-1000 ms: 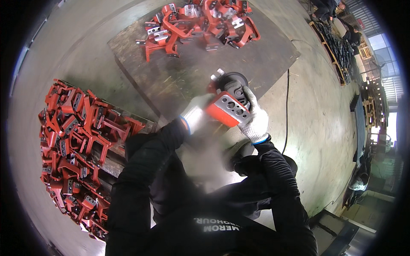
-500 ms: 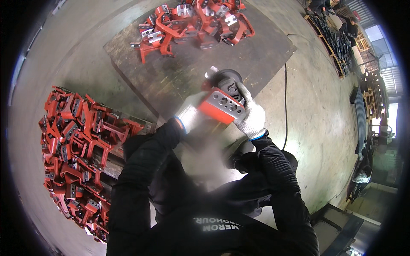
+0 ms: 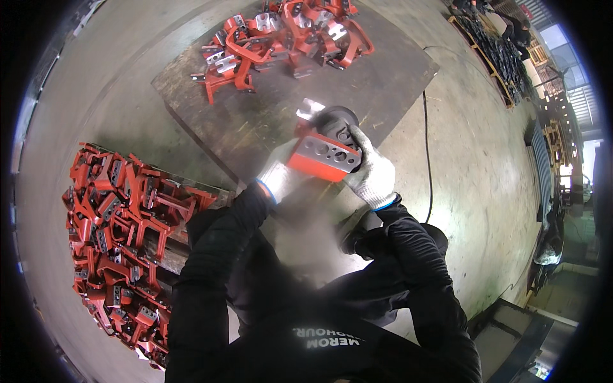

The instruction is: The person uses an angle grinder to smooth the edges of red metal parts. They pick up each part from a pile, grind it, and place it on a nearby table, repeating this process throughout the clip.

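- Left hand [image 3: 278,171]: white knitted glove with blue cuff edge; closed on the left end of the red bracket [image 3: 314,167]; fingers partly hidden and blurred.
- Right hand [image 3: 373,173]: matching glove; fingers wrapped over the right side of the dark round-headed tool [image 3: 342,120]; palm side just beside the bracket's right end; whether it also bears on the bracket cannot be told.
- Red bracket: held between the hands, in front of the person and above the near edge of the dark board [image 3: 211,121]; its bare metal face, pierced by several round holes, is turned upward; the tool sits directly beyond it, partly covered by it.
- Forearms: black sleeves, entering from the lower edge; legs bent beneath.
- Far part of the board: heap of similar red brackets [image 3: 246,50], tangled, with bare metal faces.
- Left of the person: larger stack of red brackets [image 3: 115,220], piled in rows.
- Right of the board: black cable [image 3: 427,153] along the concrete floor [image 3: 479,179].
- Upper right, well apart: pallet of dark parts [image 3: 490,56].
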A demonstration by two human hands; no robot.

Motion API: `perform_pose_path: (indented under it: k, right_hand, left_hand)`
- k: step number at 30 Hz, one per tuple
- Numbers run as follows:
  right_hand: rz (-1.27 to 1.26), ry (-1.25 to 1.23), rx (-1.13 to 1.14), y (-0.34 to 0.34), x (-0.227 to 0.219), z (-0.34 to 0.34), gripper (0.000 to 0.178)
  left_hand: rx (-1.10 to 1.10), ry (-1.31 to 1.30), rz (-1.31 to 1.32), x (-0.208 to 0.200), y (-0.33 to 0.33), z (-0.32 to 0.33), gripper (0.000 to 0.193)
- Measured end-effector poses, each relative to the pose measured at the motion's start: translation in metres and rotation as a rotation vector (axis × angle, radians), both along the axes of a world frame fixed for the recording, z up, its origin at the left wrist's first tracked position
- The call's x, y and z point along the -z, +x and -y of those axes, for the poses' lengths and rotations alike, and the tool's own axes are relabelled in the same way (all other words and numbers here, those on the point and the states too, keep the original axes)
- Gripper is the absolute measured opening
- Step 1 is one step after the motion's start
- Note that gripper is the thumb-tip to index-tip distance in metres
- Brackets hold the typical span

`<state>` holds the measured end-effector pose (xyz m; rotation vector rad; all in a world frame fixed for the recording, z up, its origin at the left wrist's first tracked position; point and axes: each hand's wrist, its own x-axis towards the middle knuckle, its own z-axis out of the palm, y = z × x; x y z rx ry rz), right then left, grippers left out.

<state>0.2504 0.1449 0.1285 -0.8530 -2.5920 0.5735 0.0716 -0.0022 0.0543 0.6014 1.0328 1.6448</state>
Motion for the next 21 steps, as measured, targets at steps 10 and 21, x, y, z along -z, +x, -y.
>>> perform_pose_path:
  k: [10,21]
  right_hand:
    - [-0.031,-0.016,-0.014,0.0,0.009,-0.01,0.082]
    - [-0.358,-0.615,0.017,0.012,-0.011,-0.006,0.093]
  left_hand:
    - [0.0,0.0,0.53,0.009,-0.008,-0.005,0.033]
    - [-0.626,-0.546,0.234,0.033,-0.048,-0.009,0.031]
